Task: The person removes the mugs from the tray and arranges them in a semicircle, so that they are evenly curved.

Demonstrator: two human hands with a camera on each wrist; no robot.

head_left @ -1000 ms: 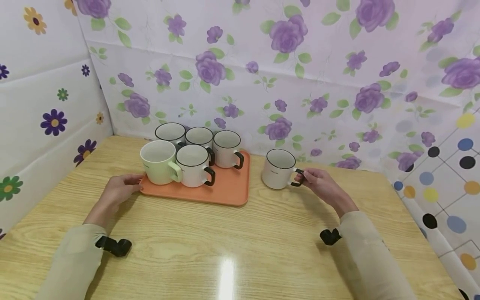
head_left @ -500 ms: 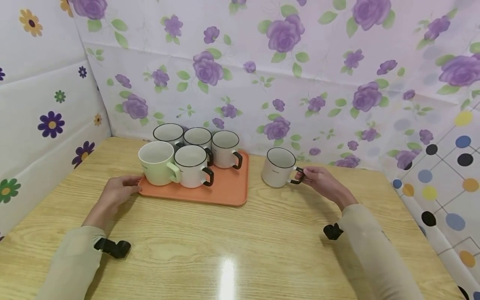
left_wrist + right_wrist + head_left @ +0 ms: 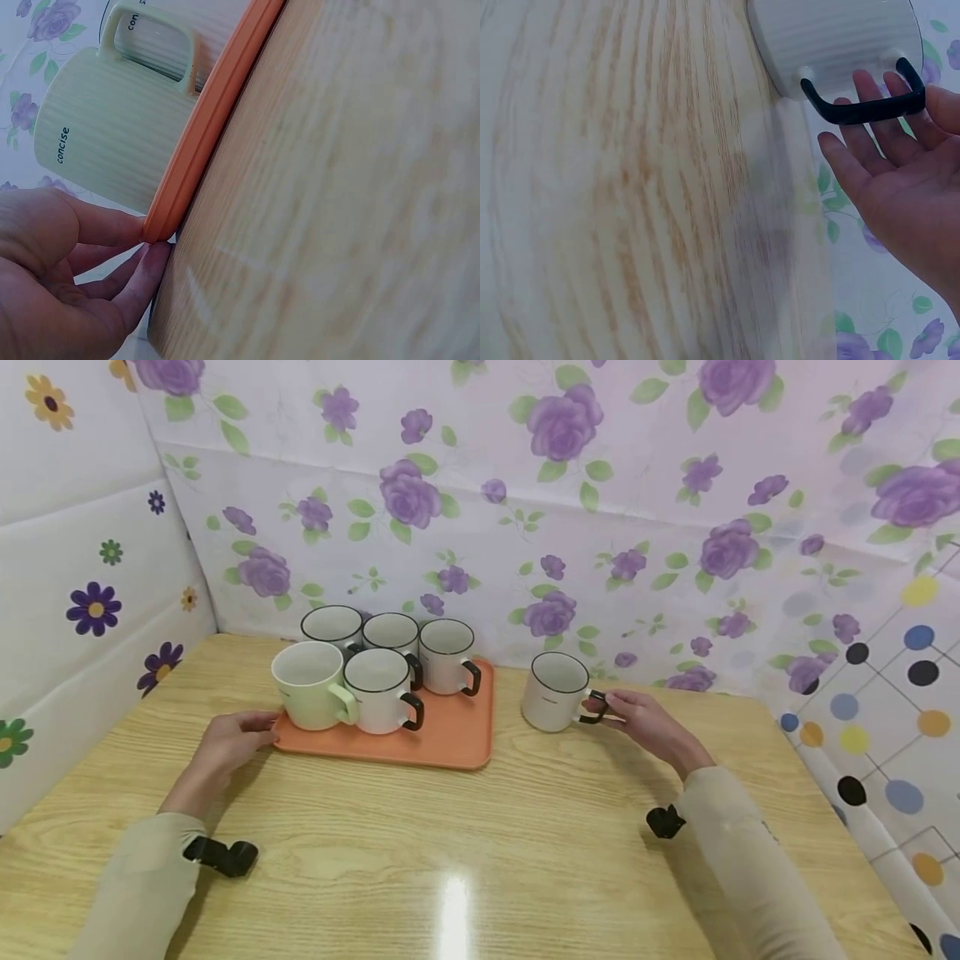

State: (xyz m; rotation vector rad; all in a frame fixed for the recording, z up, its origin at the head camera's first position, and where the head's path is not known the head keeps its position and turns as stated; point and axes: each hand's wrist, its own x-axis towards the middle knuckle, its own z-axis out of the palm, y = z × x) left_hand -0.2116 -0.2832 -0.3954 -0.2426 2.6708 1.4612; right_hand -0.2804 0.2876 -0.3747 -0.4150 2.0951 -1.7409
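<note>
My left hand (image 3: 228,745) pinches the left front corner of an orange tray (image 3: 456,727), thumb above and fingers below, as the left wrist view shows. On the tray stand a pale green mug (image 3: 309,695) and several white mugs with black rims and black handles, among them a front white mug (image 3: 378,697) and a right-hand white mug (image 3: 442,660). Right of the tray, a separate white mug (image 3: 551,697) stands upright on the table. My right hand (image 3: 637,722) holds its black handle (image 3: 862,112), fingers reaching behind the handle and thumb at its upper end.
The wooden table (image 3: 375,843) meets a purple-flowered cloth (image 3: 487,543) close behind the mugs. Another flowered cloth (image 3: 90,568) closes the left side. A dotted cloth (image 3: 885,743) hangs at the right. Black wrist straps show on both sleeves.
The head view has shifted slightly. The right forearm has moved a little farther from me, and the separate mug has barely moved. The left hand keeps its hold on the tray corner.
</note>
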